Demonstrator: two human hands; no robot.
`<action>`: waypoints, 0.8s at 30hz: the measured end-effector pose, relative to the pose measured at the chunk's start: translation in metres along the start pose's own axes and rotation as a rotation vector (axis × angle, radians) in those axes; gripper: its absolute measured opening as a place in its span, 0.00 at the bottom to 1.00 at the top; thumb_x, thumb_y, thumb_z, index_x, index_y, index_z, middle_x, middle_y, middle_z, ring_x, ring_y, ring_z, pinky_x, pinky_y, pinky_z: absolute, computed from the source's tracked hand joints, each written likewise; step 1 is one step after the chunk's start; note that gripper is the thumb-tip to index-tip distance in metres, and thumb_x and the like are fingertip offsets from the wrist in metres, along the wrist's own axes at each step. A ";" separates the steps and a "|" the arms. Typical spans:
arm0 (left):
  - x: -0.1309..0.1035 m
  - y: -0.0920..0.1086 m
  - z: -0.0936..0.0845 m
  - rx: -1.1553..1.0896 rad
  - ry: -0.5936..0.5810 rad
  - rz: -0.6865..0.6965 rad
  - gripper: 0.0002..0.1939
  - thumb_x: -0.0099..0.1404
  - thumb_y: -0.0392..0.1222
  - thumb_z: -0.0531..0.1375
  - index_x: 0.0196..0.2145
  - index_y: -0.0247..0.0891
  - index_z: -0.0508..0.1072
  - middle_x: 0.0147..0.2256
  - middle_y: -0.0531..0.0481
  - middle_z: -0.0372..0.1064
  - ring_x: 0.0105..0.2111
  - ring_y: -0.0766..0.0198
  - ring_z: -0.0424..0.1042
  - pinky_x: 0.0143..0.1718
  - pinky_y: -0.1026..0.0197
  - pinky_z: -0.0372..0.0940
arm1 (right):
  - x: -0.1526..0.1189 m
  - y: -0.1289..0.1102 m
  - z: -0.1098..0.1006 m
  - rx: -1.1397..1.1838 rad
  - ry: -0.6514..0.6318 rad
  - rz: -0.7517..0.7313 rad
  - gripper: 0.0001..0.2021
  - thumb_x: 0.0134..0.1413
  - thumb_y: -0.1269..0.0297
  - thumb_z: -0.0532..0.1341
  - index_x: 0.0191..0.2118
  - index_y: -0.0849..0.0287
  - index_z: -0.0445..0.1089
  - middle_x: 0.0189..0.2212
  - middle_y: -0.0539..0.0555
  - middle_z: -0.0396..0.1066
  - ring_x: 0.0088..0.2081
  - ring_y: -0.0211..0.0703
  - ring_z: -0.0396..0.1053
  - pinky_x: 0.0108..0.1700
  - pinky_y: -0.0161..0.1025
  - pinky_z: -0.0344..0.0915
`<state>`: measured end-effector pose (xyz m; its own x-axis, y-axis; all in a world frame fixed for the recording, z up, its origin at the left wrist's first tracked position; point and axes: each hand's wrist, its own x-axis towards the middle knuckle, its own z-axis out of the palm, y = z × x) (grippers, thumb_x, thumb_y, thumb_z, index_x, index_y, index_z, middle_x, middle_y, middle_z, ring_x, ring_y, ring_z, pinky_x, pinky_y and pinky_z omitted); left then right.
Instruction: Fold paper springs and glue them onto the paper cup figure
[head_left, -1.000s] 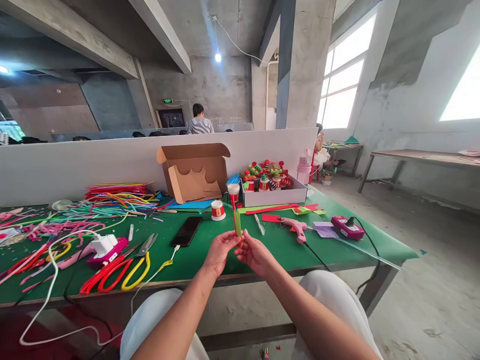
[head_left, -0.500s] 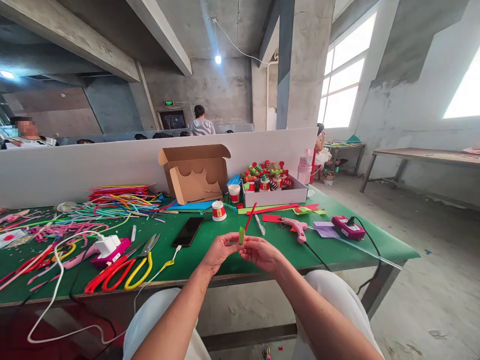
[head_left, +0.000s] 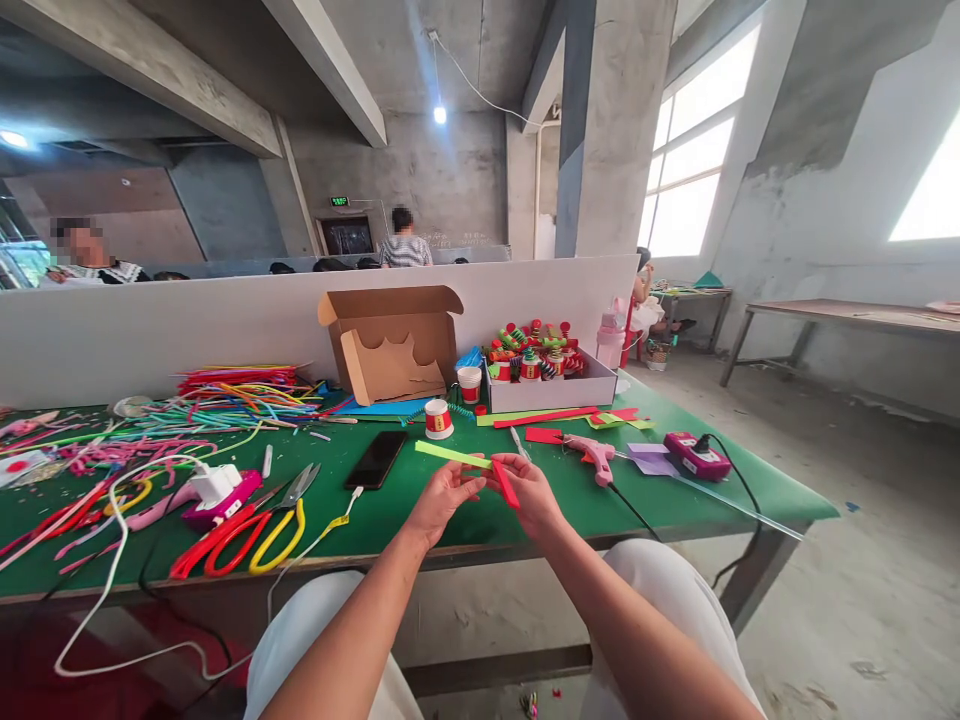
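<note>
My left hand (head_left: pixel 444 500) is closed, thumb against fingers, on a light green paper strip (head_left: pixel 442 452) that points out to the left. Close beside it, my right hand (head_left: pixel 531 498) pinches a red paper strip (head_left: pixel 505 486), which slants down toward me across its fingers. The two strips meet at an angle between the hands; how they are joined there is hidden. Just beyond the fingers lies a white pen-like tool (head_left: pixel 519 442). A pink glue gun (head_left: pixel 592 456) rests to the right, near a short red strip (head_left: pixel 543 435).
Left on the green table (head_left: pixel 465 535) lie scissors (head_left: pixel 279 530), a phone (head_left: pixel 376 461) and a heap of pipe cleaners (head_left: pixel 240 400). Farther back stand a paper cup (head_left: pixel 439 419), an opened cardboard box (head_left: pixel 394 350) and a white box (head_left: pixel 551 393) of figures. Cables run by the power strips (head_left: pixel 696 456).
The strips have turned between my fingers: the green one now extends to the left, and the red one, upright before, now folds down toward my right hand.
</note>
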<state>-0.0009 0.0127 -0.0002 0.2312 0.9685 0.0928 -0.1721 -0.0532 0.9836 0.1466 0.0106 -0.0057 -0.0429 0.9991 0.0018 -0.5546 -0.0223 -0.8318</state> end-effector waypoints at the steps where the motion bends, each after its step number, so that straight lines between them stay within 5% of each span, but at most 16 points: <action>1: 0.000 0.000 0.002 0.005 0.013 0.009 0.24 0.46 0.47 0.71 0.41 0.37 0.76 0.39 0.43 0.76 0.37 0.58 0.72 0.34 0.61 0.64 | 0.000 0.001 0.001 -0.010 0.000 -0.008 0.18 0.27 0.61 0.75 0.29 0.59 0.73 0.25 0.51 0.75 0.28 0.41 0.74 0.34 0.37 0.69; 7: 0.001 -0.002 0.008 -0.021 0.161 0.068 0.20 0.46 0.53 0.69 0.33 0.37 0.75 0.29 0.48 0.75 0.33 0.59 0.72 0.31 0.62 0.63 | -0.005 0.005 0.009 -0.157 -0.001 -0.119 0.15 0.33 0.58 0.72 0.29 0.58 0.73 0.27 0.50 0.74 0.29 0.42 0.73 0.38 0.40 0.69; 16: -0.004 -0.004 0.016 -0.171 0.142 -0.036 0.21 0.44 0.56 0.69 0.27 0.37 0.73 0.24 0.53 0.69 0.26 0.66 0.67 0.26 0.64 0.59 | -0.005 0.007 0.010 -0.269 -0.004 -0.242 0.14 0.34 0.57 0.71 0.27 0.56 0.70 0.25 0.49 0.72 0.28 0.41 0.70 0.35 0.39 0.68; 24: -0.005 -0.002 0.015 -0.219 0.163 -0.053 0.21 0.37 0.49 0.73 0.24 0.37 0.70 0.23 0.56 0.68 0.24 0.69 0.66 0.26 0.66 0.59 | -0.004 0.007 0.011 -0.294 -0.048 -0.282 0.09 0.36 0.60 0.69 0.27 0.55 0.72 0.24 0.49 0.72 0.28 0.41 0.69 0.36 0.38 0.68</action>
<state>0.0131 0.0046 -0.0002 0.0913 0.9958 -0.0011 -0.3705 0.0350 0.9282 0.1336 0.0056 -0.0059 0.0340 0.9615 0.2728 -0.2892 0.2707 -0.9182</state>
